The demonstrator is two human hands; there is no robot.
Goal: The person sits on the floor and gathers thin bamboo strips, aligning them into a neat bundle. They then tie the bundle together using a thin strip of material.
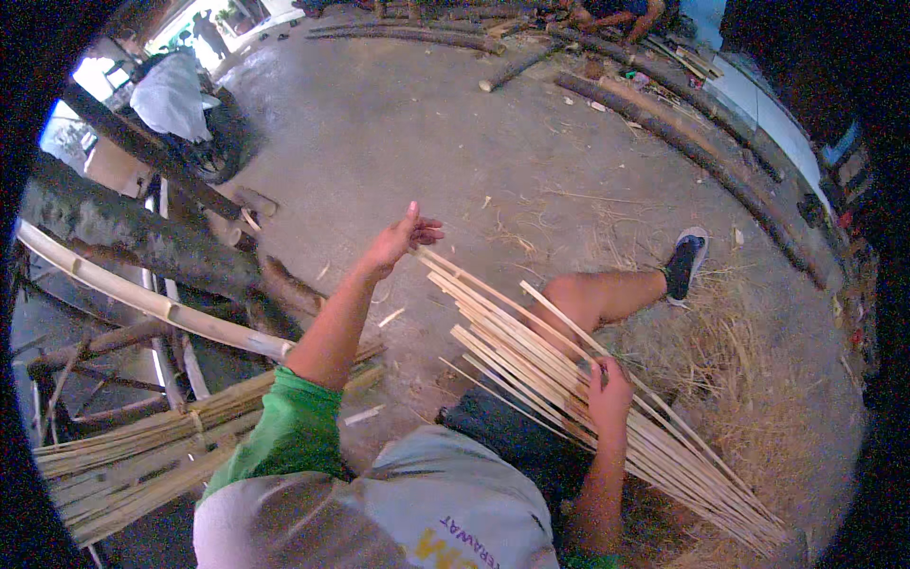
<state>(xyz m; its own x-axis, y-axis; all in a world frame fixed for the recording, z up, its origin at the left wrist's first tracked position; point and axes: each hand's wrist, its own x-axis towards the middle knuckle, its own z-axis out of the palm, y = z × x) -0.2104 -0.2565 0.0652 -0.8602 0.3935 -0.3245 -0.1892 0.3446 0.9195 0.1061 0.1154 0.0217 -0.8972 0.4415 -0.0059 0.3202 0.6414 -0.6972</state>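
Note:
A fan of long, pale split bamboo strips lies across my lap and thigh, running from the middle of the view to the lower right. My right hand is closed over the bundle, thumb and fingers pinched on a strip near its upper edge. Another strip slants apart from the rest, just above that hand. At the bundle's far left end, my left hand has its thumb up and fingers stretched out. The tip of the longest strip meets or nearly touches this hand's lower edge; contact is hard to tell.
Tied bundles of thin strips lie at my left, below a long split bamboo pole and a thick log. Curled shavings cover the floor at right. Bamboo poles lie farther off, near another person.

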